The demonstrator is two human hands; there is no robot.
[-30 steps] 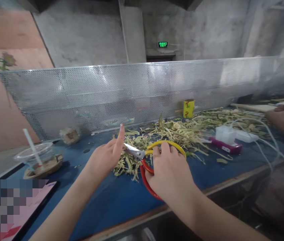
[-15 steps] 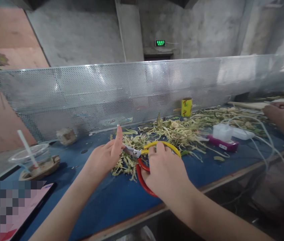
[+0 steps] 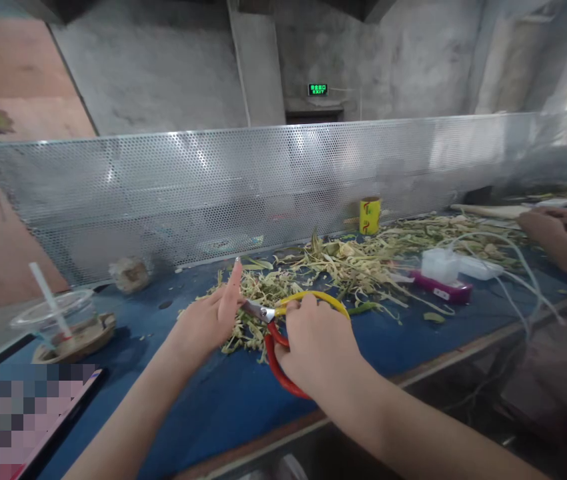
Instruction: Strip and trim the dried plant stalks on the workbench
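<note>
My right hand (image 3: 321,337) grips a pair of scissors (image 3: 265,313) by one yellow and one red handle. The blades point left and their tips pass out of sight behind my left hand (image 3: 208,320). That hand has its thumb raised and its fingers curled away from me; what they hold is hidden. Around and beyond both hands lies a heap of pale green dried plant trimmings (image 3: 341,260), with thin strands close to my left fingers.
A blue-topped table (image 3: 203,413) backs onto a perforated metal screen (image 3: 163,187). On it are a lidded plastic cup (image 3: 56,310) with a straw, a tablet (image 3: 58,427), a yellow roll (image 3: 369,217) and a purple power strip (image 3: 441,288) with cables. Another person's hands (image 3: 546,223) work at right.
The scissors and my right hand have shifted slightly left and the handles look a little closer together. My left hand has moved slightly left. The view has tilted a little.
</note>
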